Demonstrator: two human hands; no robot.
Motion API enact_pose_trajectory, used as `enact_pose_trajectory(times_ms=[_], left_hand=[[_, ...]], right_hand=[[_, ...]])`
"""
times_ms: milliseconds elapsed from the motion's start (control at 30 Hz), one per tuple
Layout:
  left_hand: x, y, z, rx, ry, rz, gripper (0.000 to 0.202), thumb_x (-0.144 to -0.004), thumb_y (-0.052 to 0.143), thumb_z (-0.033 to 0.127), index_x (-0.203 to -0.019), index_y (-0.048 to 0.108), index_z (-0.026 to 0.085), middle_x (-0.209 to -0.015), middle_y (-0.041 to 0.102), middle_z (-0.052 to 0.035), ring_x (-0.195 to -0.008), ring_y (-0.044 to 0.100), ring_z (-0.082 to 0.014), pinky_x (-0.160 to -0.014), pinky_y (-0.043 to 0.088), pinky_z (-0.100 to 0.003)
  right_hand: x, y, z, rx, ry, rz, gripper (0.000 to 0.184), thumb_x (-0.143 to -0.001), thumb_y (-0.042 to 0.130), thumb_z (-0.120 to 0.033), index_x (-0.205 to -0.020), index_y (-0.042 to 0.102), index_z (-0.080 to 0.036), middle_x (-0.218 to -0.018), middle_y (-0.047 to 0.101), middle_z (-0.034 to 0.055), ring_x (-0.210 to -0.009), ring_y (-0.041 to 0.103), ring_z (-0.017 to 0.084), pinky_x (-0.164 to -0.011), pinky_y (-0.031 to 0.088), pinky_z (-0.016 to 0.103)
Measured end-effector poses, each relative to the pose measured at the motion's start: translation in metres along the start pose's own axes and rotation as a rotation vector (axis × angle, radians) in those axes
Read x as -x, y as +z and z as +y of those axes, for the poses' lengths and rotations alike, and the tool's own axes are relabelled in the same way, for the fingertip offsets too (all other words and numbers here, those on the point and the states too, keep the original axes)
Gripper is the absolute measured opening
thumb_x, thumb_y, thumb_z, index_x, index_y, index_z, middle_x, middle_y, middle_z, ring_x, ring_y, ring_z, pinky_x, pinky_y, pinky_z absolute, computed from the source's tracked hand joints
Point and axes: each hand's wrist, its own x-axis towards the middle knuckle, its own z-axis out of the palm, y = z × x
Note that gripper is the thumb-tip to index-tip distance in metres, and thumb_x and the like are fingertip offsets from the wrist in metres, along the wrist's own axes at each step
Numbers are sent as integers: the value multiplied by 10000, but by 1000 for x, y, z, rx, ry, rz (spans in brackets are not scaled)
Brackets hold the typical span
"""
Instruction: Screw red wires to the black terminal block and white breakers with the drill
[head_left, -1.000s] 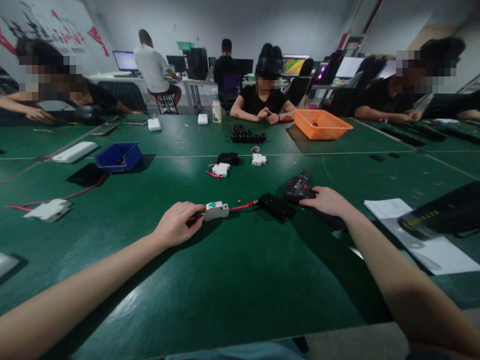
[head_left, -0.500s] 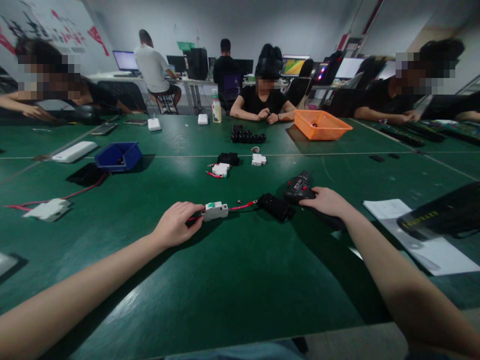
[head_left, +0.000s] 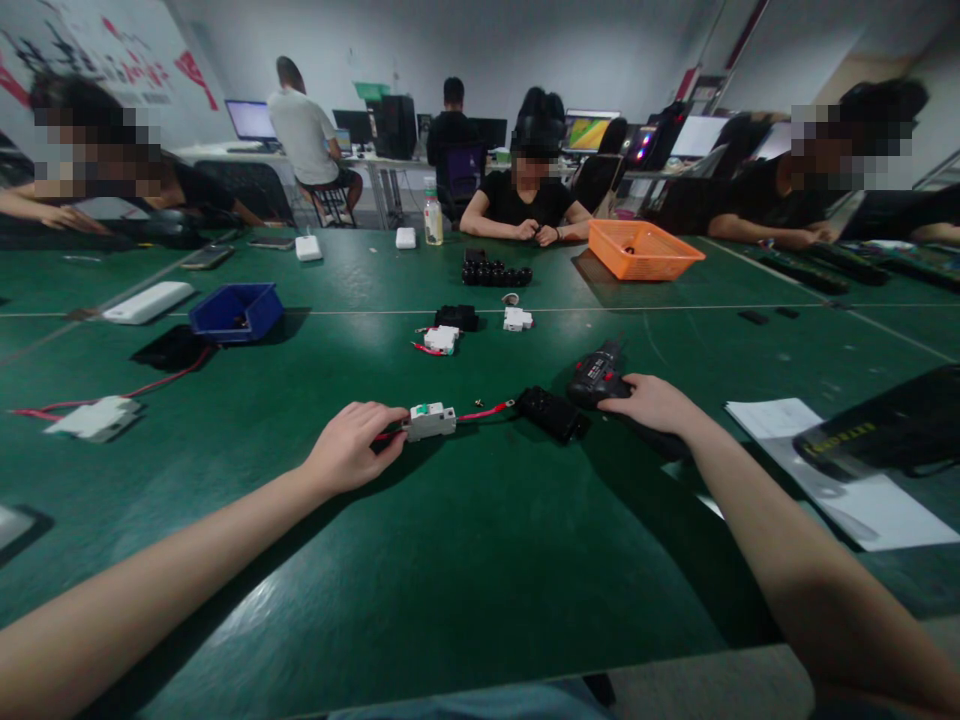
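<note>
My left hand [head_left: 361, 445] is closed at the left end of a white circuit breaker [head_left: 430, 422] with a green switch, by its red wire. From the breaker's right end another red wire [head_left: 487, 411] runs to a ring terminal beside a black box [head_left: 553, 414]. A tiny brass-coloured screw [head_left: 478, 403] lies just above that wire. My right hand [head_left: 654, 405] is wrapped round a black cordless drill [head_left: 598, 374] with red marks, which lies on the green table [head_left: 465, 560], its tip pointing away from me. Part of the drill's handle is hidden under the hand.
Further back lie more breakers [head_left: 441, 340], black round parts [head_left: 495, 272] and an orange basket [head_left: 645, 262]. At left are a blue bin [head_left: 237, 312] and a wired breaker [head_left: 96, 419]. Papers [head_left: 892, 510] and a black cylindrical object [head_left: 881, 425] lie right. Co-workers sit across the table.
</note>
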Motion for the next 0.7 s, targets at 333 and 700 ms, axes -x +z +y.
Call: enact_pose_trajectory(times_ms=[333, 700], left_hand=[[1, 0, -3, -70, -2, 14, 294, -906, 556, 318, -1165, 597, 186, -1039, 723, -77, -961, 676, -224, -864, 470, -387], [1, -2, 6, -168, 46, 34, 438, -873, 574, 279, -1301, 551, 191, -1209, 669, -124, -1114, 630, -285, -938, 478, -440]], right_hand=[[2, -1, -3, -5, 11, -11, 550, -770, 645, -622, -1043, 689, -145, -1010, 726, 145, -866, 679, 302, -718, 491, 363], [1, -1, -1, -16, 12, -14, 570, -758, 643, -630, -1060, 689, -148, -1014, 724, 145, -872, 677, 308, -717, 495, 368]])
